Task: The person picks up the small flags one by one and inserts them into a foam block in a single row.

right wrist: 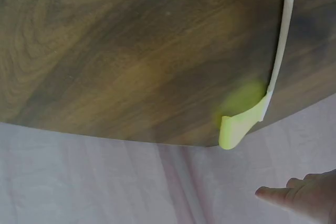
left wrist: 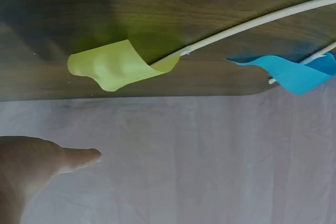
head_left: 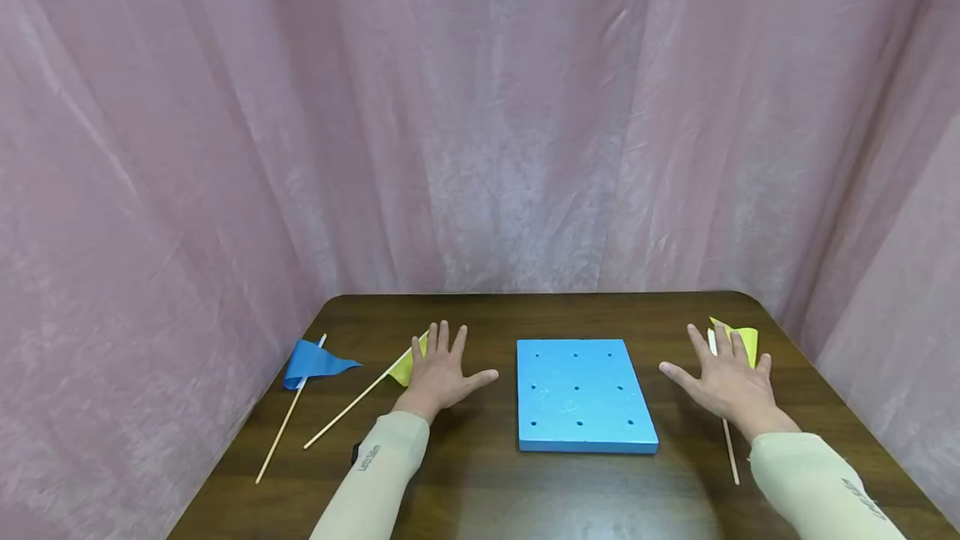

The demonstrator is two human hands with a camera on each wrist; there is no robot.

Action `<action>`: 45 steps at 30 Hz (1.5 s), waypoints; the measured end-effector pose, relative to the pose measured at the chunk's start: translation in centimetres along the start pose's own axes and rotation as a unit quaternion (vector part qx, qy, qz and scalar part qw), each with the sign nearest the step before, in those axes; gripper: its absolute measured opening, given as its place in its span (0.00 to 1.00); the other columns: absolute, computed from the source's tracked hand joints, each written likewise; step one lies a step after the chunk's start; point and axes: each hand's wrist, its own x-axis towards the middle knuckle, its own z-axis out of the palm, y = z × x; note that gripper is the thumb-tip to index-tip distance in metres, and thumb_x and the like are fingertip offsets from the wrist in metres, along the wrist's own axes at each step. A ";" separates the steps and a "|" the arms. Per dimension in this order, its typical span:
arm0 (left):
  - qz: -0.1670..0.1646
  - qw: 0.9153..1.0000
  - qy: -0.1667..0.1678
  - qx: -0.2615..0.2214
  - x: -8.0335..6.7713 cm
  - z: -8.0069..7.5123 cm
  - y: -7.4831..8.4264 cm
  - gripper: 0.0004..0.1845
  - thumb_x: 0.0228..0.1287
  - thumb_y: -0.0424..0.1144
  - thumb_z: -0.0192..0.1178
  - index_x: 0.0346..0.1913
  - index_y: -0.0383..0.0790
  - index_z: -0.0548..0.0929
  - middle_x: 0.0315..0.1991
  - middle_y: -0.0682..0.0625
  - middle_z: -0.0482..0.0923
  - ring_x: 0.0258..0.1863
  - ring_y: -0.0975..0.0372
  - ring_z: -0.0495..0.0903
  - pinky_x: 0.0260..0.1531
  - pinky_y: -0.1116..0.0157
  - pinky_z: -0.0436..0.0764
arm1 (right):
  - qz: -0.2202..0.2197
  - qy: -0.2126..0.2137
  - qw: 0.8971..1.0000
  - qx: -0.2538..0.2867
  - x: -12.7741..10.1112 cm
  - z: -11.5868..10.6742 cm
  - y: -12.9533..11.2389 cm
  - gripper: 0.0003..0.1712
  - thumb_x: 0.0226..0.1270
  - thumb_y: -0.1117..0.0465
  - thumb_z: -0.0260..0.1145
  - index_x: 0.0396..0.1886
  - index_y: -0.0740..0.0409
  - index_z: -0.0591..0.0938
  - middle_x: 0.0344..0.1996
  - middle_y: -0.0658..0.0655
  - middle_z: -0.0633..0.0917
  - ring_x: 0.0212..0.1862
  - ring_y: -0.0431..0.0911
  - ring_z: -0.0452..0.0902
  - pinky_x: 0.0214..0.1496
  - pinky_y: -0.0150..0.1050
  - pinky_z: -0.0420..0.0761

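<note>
**A:** Blue foam board (head_left: pixel 581 394) sits square in the middle of the wooden table (head_left: pixel 465 482), nine small holes across its top, and both hands are spread out either side of it

**B:** Left hand (head_left: pixel 442 373) first: fingers straight and fanned, palm down, gripping nothing. It lies over the near yellow flag (head_left: pixel 405 367), whose thin stick (head_left: pixel 348 412) runs out toward the table's left edge

**A:** The left wrist view shows that yellow flag curled up off the wood, so from the head camera I can't say whether the palm presses on it or just hovers above

**B:** Further left, a blue flag (head_left: pixel 311 362) on its own stick, well apart from the hand and untouched

**A:** Now the right hand (head_left: pixel 727 382): same story, fingers splayed and straight, nothing pinched. A second yellow flag (head_left: pixel 742 338) peeks out beyond the fingertips, its stick (head_left: pixel 730 452) passing under the palm toward the near edge

**B:** My read is that both hands are parked flat, level with the board, each right by a flag and stick

**A:** Pink curtain (head_left: pixel 480 107) hangs all around behind
</note>
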 end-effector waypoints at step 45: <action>0.072 0.989 -0.078 -0.103 -1.6 3.0 4.2 0.55 0.56 0.77 0.54 0.79 0.47 0.55 0.77 0.42 0.54 0.76 0.48 0.50 0.71 0.40 0.49 | 0.088 -0.042 0.993 0.065 -3.2 1.3 3.7 0.58 0.70 0.26 0.46 0.73 0.75 0.53 0.65 0.85 0.55 0.61 0.83 0.54 0.47 0.76 0.68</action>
